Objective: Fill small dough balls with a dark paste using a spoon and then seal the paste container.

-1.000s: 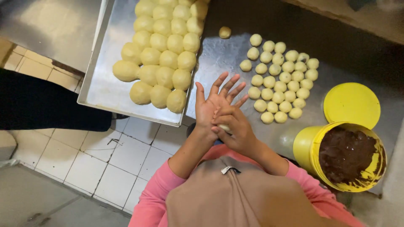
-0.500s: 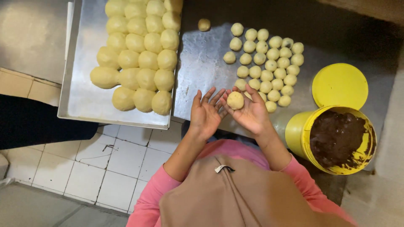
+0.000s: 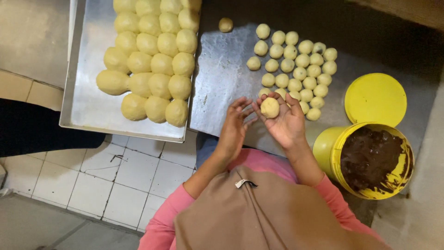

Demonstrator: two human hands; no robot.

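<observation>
A pale round dough ball (image 3: 269,107) rests in the cupped palm of my right hand (image 3: 284,121). My left hand (image 3: 235,124) is beside it, fingers spread, its fingertips close to the ball. Both hands hover over the near edge of a metal sheet (image 3: 222,83). Several small dough balls (image 3: 296,65) lie in rows on that sheet just beyond my hands. To the left, a metal baking tray (image 3: 88,102) holds several larger dough balls (image 3: 152,60) packed together.
A yellow bucket of dark brown chocolate filling (image 3: 372,159) stands at the right, its yellow lid (image 3: 375,98) lying flat behind it. One lone dough ball (image 3: 225,24) sits at the sheet's far edge. White floor tiles (image 3: 115,171) lie below the tray.
One second ago my palms were pressed together around the dough. They have since parted, and the ball now sits exposed in my right palm. The view has shifted slightly.
</observation>
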